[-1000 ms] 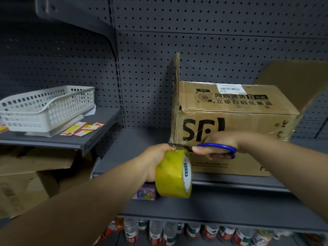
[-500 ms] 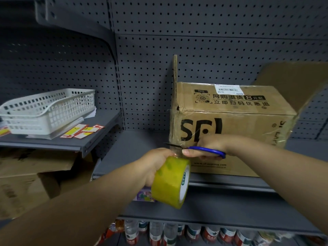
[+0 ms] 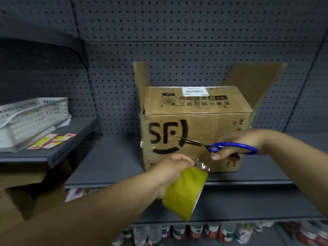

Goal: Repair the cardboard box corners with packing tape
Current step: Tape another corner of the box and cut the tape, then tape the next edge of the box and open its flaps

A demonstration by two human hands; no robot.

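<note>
A brown cardboard box (image 3: 209,125) printed "SF" stands on the grey shelf (image 3: 110,160), its two end flaps raised. A strip of clear tape (image 3: 147,145) wraps its front left corner. My left hand (image 3: 170,171) grips a yellowish roll of packing tape (image 3: 184,192) below and in front of the box; a loose crinkled tape end (image 3: 202,165) sticks up from the roll. My right hand (image 3: 236,144) holds blue-handled scissors (image 3: 229,147), blades pointing left across the box front, apart from the roll.
A white plastic basket (image 3: 32,114) and red-yellow price tags (image 3: 51,142) sit on the left shelf. Flat cardboard (image 3: 17,176) lies beneath it. Bottles and cans (image 3: 195,233) line the lower shelf. Pegboard forms the back wall.
The tape strip has come free of the roll and stays on the box corner. My left hand dropped with the roll; my right hand drew the scissors to the right.
</note>
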